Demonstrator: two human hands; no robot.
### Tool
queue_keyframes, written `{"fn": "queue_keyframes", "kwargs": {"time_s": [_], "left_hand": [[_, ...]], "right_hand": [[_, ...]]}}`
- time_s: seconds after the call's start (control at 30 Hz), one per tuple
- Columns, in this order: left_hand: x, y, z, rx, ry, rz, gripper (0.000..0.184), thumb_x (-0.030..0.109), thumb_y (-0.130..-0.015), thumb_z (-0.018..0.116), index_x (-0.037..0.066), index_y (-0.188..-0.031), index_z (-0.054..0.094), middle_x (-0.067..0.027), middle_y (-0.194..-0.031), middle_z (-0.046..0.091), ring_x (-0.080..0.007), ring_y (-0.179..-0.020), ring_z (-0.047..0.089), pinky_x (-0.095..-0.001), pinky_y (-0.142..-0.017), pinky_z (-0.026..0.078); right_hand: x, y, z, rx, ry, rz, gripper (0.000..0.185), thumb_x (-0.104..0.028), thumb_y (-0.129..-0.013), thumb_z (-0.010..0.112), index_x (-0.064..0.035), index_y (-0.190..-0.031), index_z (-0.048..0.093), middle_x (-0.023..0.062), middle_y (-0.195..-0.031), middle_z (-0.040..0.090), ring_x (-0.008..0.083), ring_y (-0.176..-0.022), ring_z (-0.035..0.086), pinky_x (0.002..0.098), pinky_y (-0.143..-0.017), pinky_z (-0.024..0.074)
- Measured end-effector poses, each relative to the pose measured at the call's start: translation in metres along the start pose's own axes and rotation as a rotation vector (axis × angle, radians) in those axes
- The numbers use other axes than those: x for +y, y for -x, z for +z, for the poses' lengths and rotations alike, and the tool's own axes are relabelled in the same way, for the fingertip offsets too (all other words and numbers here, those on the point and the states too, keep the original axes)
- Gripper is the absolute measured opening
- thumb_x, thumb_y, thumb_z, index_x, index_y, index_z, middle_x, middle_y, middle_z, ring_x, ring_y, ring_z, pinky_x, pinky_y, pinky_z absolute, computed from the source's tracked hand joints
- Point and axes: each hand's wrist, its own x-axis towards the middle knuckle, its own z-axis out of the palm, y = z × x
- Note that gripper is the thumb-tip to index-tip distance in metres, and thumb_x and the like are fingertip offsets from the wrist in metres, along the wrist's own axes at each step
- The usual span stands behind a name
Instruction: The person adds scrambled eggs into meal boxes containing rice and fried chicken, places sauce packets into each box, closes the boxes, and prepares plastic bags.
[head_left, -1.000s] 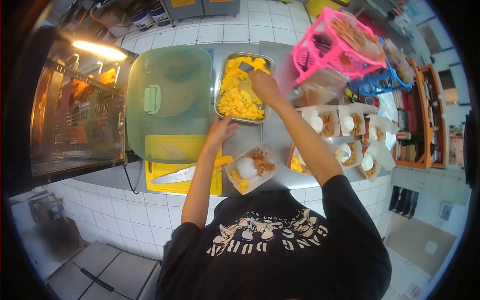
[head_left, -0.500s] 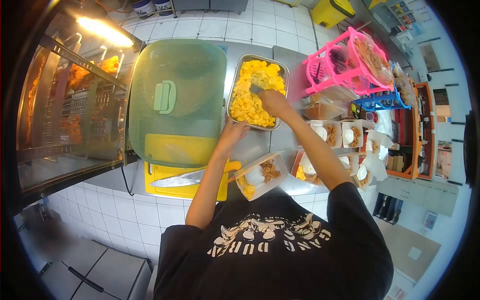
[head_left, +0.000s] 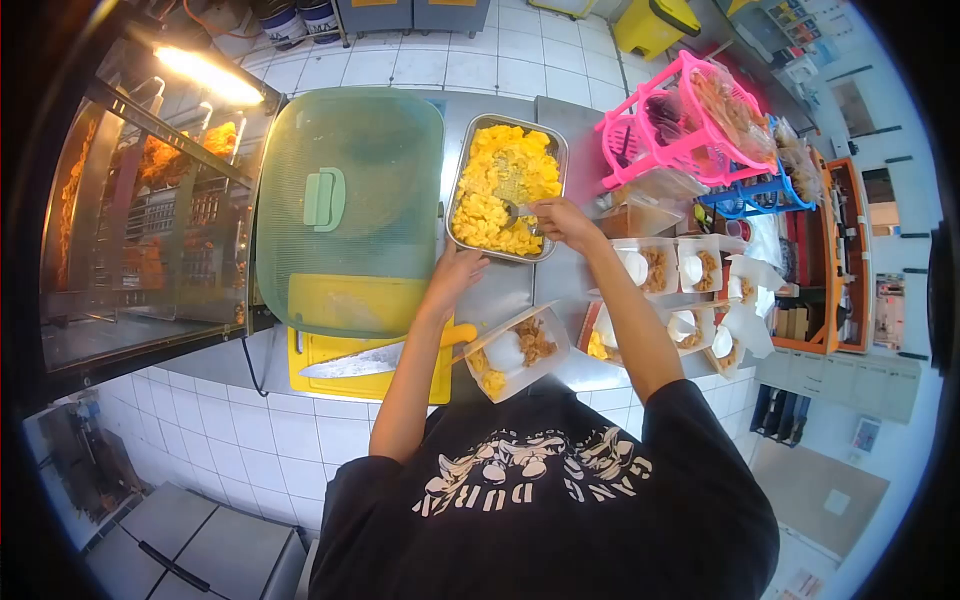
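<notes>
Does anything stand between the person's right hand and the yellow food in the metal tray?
Nothing visible does. The right hand holds a utensil whose end is in the yellow food. The left hand is by the near left corner of the metal tray, off to one side.

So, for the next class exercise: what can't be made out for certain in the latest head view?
All in the head view:
Beneath the green cover: its cloudy plastic blurs whatever lies under it.
Middle of the knife: the left forearm crosses it.
Grip of the serving utensil: the right hand hides it.
Part of the nearest right-hand food box: behind the right forearm.
Tub lettering: too small.
</notes>
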Motion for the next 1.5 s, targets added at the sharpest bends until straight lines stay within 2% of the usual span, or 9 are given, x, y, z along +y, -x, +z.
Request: {"fn": "queue_keyframes", "kwargs": {"time_s": [0.07,0.4,0.87,0.97,1.03,1.17,1.3,1.37,1.5], "left_hand": [[0.0,0.003,-0.002,-0.01,-0.015,0.009,0.07,0.022,-0.098,0.054,0.012,-0.156,0.016,-0.0152,-0.139,0.049,-0.0278,-0.12,0.057,-0.0396,-0.101,0.047],[0.001,0.048,-0.009,0.065,-0.149,0.166,0.068,0.032,-0.097,0.061,-0.002,-0.149,0.032,-0.0149,-0.14,0.052,-0.023,-0.124,0.055,-0.0357,-0.104,0.043],[0.001,0.109,0.139,0.368,-0.596,0.648,0.037,0.016,-0.101,0.054,-0.001,-0.134,0.053,-0.0116,-0.137,0.055,-0.02,-0.127,0.051,-0.0326,-0.108,0.036],[-0.009,0.111,0.178,0.451,-0.692,0.712,0.036,0.017,-0.101,0.054,-0.001,-0.132,0.054,-0.0117,-0.135,0.056,-0.019,-0.126,0.05,-0.0324,-0.108,0.036],[-0.02,0.11,0.19,0.492,-0.709,0.736,0.036,0.018,-0.101,0.054,-0.001,-0.131,0.055,-0.0112,-0.134,0.057,-0.0182,-0.124,0.052,-0.0318,-0.106,0.037],[-0.035,0.114,0.218,0.496,-0.704,0.694,0.036,0.019,-0.101,0.053,-0.001,-0.132,0.054,-0.0109,-0.134,0.057,-0.0182,-0.123,0.052,-0.0316,-0.106,0.038],[-0.045,0.125,0.216,0.5,-0.683,0.668,0.037,0.02,-0.101,0.054,0.0,-0.132,0.055,-0.0102,-0.131,0.058,-0.0172,-0.119,0.054,-0.0299,-0.103,0.04],[-0.044,0.121,0.204,0.524,-0.672,0.686,0.037,0.022,-0.101,0.055,0.001,-0.132,0.056,-0.0095,-0.128,0.059,-0.0161,-0.116,0.055,-0.0286,-0.1,0.041],[-0.032,0.118,0.163,0.671,-0.763,0.674,0.039,0.022,-0.101,0.055,-0.002,-0.131,0.055,-0.0117,-0.131,0.059,-0.0205,-0.122,0.054,-0.0309,-0.105,0.039]], "right_hand": [[0.01,0.006,-0.002,0.032,-0.289,-0.012,0.013,-0.019,-0.098,0.055,-0.0122,-0.088,0.055,-0.0094,-0.06,0.029,0.003,-0.047,0.025,0.0226,-0.041,0.0166],[0.007,0.1,-0.024,-0.083,-0.857,-0.363,0.028,-0.02,-0.099,0.057,-0.0182,-0.076,0.042,-0.0089,-0.064,0.027,0.0036,-0.053,0.027,0.0217,-0.044,0.0199],[0.183,0.417,-0.18,0.829,-1.117,-0.572,0.011,-0.019,-0.102,0.054,-0.0109,-0.095,0.054,-0.0068,-0.069,0.032,0.0031,-0.057,0.027,0.0191,-0.045,0.0201],[0.254,0.412,-0.215,1.169,-0.86,-0.393,0.017,-0.02,-0.103,0.05,-0.0061,-0.105,0.06,-0.0057,-0.071,0.039,0.0028,-0.058,0.035,0.0197,-0.045,0.0251],[0.307,0.386,-0.231,1.523,-0.07,-0.19,0.027,-0.015,-0.1,0.052,-0.0014,-0.121,0.062,0.0056,-0.075,0.054,0.0204,-0.064,0.053,0.035,-0.061,0.0462],[0.353,0.363,-0.229,1.463,0.564,-0.179,0.035,-0.002,-0.088,0.056,-0.0044,-0.122,0.064,0.0164,-0.087,0.056,0.0365,-0.081,0.059,0.0418,-0.073,0.0492],[0.337,0.376,-0.236,1.556,0.379,-0.258,0.03,-0.013,-0.096,0.056,-0.0031,-0.123,0.064,0.0099,-0.078,0.054,0.0262,-0.073,0.058,0.0361,-0.068,0.0479],[0.321,0.384,-0.245,1.563,-0.343,-0.218,0.032,-0.023,-0.1,0.056,0.001,-0.121,0.064,0.0,-0.065,0.043,0.0139,-0.06,0.05,0.0293,-0.055,0.0415],[0.252,0.393,-0.252,1.084,-1.026,-0.697,0.019,-0.025,-0.101,0.057,-0.0097,-0.091,0.054,-0.0074,-0.066,0.033,0.004,-0.055,0.028,0.0211,-0.047,0.0229]]}}
